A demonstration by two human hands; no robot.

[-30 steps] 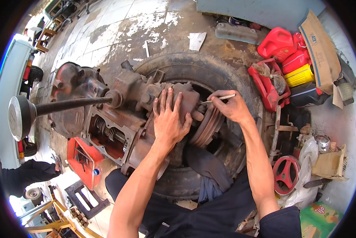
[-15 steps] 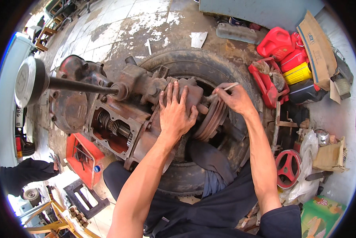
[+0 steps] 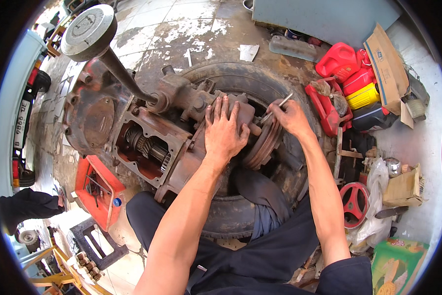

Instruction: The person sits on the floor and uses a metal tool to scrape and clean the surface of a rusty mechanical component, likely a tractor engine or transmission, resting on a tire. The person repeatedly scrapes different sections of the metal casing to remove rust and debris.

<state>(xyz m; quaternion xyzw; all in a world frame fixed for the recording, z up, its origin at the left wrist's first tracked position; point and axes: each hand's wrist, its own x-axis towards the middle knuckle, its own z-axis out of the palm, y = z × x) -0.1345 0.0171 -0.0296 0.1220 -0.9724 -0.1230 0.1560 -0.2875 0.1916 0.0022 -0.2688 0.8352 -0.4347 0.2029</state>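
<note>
A rusty gearbox assembly (image 3: 181, 98) lies on a large tire (image 3: 221, 71), its side opening (image 3: 144, 150) showing gears. A long shaft with a round end (image 3: 85, 32) sticks up at upper left. My left hand (image 3: 225, 132) rests flat on the housing, fingers apart. My right hand (image 3: 292, 118) grips a thin metal tool (image 3: 286, 99) beside the housing, above a grooved pulley (image 3: 260, 150); the tool's lower tip is hard to make out. A dark cloth (image 3: 260, 191) hangs over the tire below the pulley.
Red jerrycans (image 3: 336, 64), a yellow container (image 3: 361, 97), cardboard (image 3: 383, 64), a red wheel-shaped part (image 3: 354, 206) and clutter line the right wall. A red tray (image 3: 110, 182) with tools lies at lower left. A person's dark-clothed leg (image 3: 29, 204) shows at far left, near a vehicle (image 3: 21, 113).
The shaft's round end has swung up and rightward, and the housing has shifted slightly right with my left hand. My right hand is a little higher, its tool more steeply angled.
</note>
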